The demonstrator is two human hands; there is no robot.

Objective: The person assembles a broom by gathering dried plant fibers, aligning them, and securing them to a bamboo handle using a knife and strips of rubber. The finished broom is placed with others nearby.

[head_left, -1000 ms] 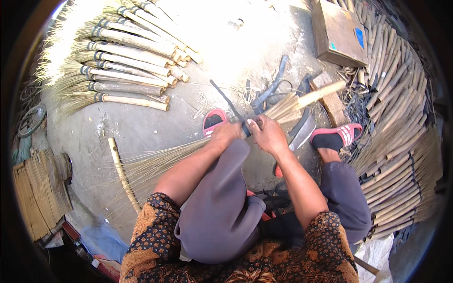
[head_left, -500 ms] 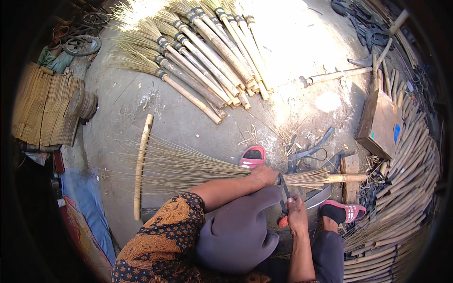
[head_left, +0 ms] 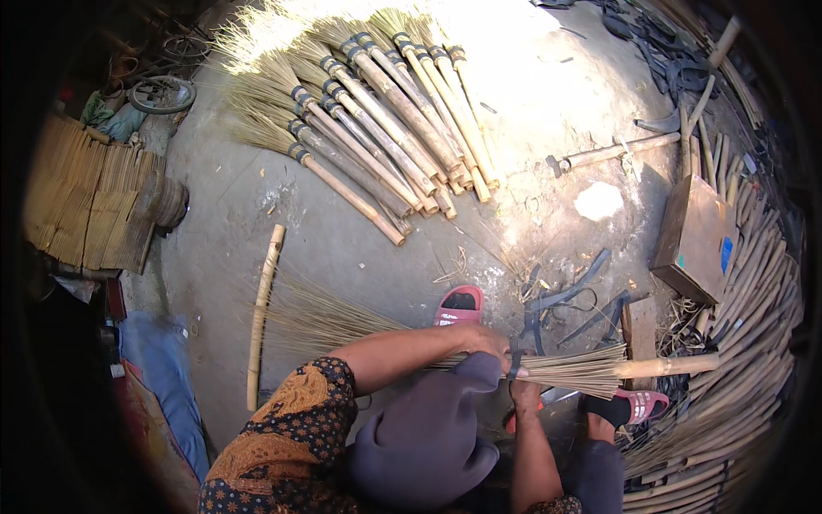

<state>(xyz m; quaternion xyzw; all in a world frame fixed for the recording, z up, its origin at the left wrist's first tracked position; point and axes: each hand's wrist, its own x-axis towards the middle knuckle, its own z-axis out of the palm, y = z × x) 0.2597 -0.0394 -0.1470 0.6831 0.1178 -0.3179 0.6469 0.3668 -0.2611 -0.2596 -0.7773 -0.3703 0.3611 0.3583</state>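
Note:
A broom of thin stiff bristles (head_left: 565, 368) lies crosswise over my raised knee, its bamboo handle (head_left: 668, 367) pointing right. My left hand (head_left: 486, 341) is closed around the bristles above the knee. Around the bundle just right of it passes a dark rubber strip (head_left: 515, 364). My right hand (head_left: 525, 392) comes up from below and is closed on the strip at the bundle's underside; some of its fingers are hidden behind the bristles. Beside that hand is a knife with an orange-red handle (head_left: 511, 422), its blade (head_left: 558, 395) partly covered by the broom.
Several bound brooms (head_left: 385, 111) lie in a pile at the far side. A bamboo stick (head_left: 265, 317) is on the floor at left. Loose rubber strips (head_left: 565, 291), a wooden block (head_left: 639, 325), a wooden box (head_left: 692, 244) and stacked bamboo sticks (head_left: 753, 317) are at right.
The broom has shifted right and slightly down. My right hand has risen from below the bundle to its underside, and the strip, hanging down before, now lies around the bristles.

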